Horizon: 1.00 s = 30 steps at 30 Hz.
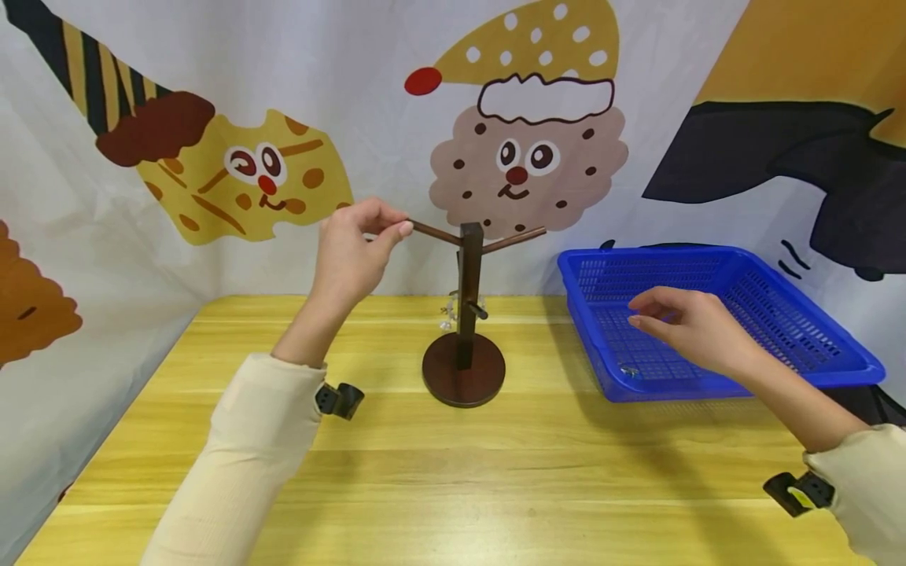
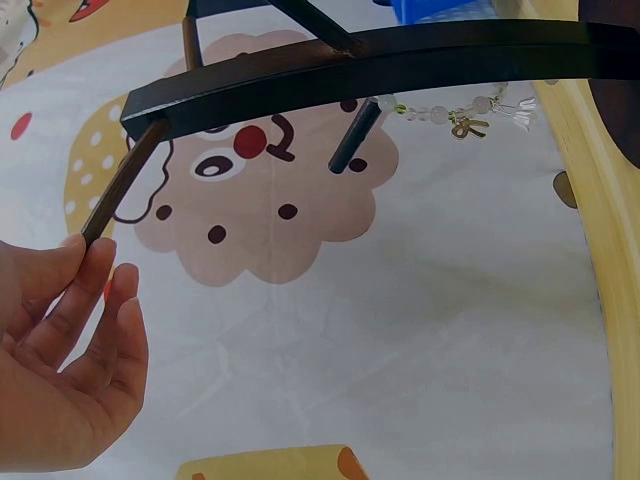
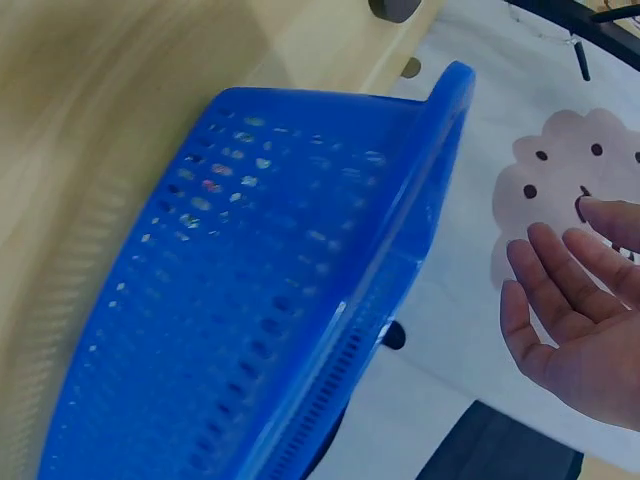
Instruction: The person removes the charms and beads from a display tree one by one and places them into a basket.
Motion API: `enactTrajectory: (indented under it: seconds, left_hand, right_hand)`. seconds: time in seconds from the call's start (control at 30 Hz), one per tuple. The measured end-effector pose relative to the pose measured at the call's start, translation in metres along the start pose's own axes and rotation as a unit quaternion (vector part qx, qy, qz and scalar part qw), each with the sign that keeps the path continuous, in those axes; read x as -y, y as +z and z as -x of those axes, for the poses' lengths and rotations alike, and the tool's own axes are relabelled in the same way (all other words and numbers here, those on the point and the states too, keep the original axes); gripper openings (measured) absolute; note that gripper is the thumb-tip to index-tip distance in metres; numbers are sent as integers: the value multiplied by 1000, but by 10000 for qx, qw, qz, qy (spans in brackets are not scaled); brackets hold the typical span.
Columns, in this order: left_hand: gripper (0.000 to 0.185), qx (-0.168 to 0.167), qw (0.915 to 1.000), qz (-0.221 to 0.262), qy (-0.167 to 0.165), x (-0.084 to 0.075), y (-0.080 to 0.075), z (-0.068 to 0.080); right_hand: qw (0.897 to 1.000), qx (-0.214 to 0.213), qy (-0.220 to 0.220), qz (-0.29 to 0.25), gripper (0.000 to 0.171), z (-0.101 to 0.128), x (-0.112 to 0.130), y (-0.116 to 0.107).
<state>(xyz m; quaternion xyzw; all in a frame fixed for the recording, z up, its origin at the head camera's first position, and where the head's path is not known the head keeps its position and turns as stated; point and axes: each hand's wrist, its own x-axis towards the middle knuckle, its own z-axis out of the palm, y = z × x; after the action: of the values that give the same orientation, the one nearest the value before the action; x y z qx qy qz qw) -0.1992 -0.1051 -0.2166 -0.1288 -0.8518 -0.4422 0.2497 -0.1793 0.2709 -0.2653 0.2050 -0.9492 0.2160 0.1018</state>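
A dark wooden stand [image 1: 469, 287] with a round base [image 1: 463, 371] stands at the middle of the yellow table. My left hand [image 1: 396, 226] is raised and pinches the tip of the upper left peg [image 1: 433, 233] between thumb and forefinger; the left wrist view shows the fingertips [image 2: 95, 258] on that peg [image 2: 125, 185]. A clear beaded bracelet [image 2: 450, 112] hangs from a short lower peg [image 1: 480, 311]. Over the blue basket [image 1: 835, 346], my right hand [image 1: 640, 310] hovers with relaxed fingers and holds nothing. A small trinket [image 1: 628, 369] lies in the basket's near left corner.
The basket [image 3: 280, 300] sits at the table's right, against the cartoon-printed cloth backdrop [image 1: 524, 149]. The upper right peg [image 1: 515, 239] carries nothing. Bare yellow tabletop [image 1: 495, 472] stretches in front of the stand.
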Motion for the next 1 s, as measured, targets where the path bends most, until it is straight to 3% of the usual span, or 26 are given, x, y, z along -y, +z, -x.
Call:
enactTrajectory:
  seconds: [0.43,1.0]
  left_hand:
    - [14,5,10000,-14,19,1,-1,0]
    - [13,-8,10000,-24,43,0,0,0]
  right_hand:
    - [9986,11,-495,-183,11,-29,30,9]
    - [9972,123,-564,-479,16,-59,57,13]
